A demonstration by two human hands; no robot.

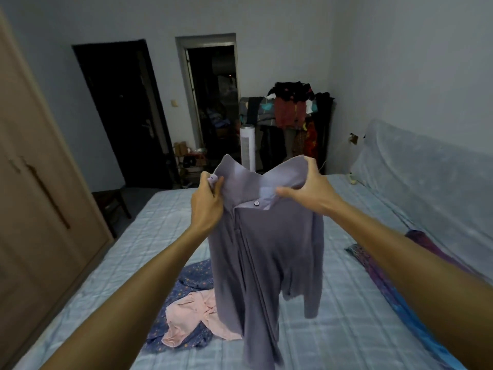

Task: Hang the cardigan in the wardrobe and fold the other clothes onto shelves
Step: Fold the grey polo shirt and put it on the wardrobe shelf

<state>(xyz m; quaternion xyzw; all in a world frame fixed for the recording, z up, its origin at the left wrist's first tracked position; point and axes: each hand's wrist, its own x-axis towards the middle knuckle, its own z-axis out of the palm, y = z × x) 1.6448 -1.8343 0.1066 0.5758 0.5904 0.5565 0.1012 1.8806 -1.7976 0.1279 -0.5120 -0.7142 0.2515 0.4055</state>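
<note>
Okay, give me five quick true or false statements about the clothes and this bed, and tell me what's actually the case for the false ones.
1. Both hands, left hand and right hand, hold the grey cardigan at its collar. True.
2. The cardigan lies flat on the bed. False: it hangs in the air above the bed.
3. A pink garment lies on top of a blue patterned garment. True.
4. The wardrobe doors stand open. False: they are shut.
5. The pink garment is neatly folded. False: it lies crumpled.
</note>
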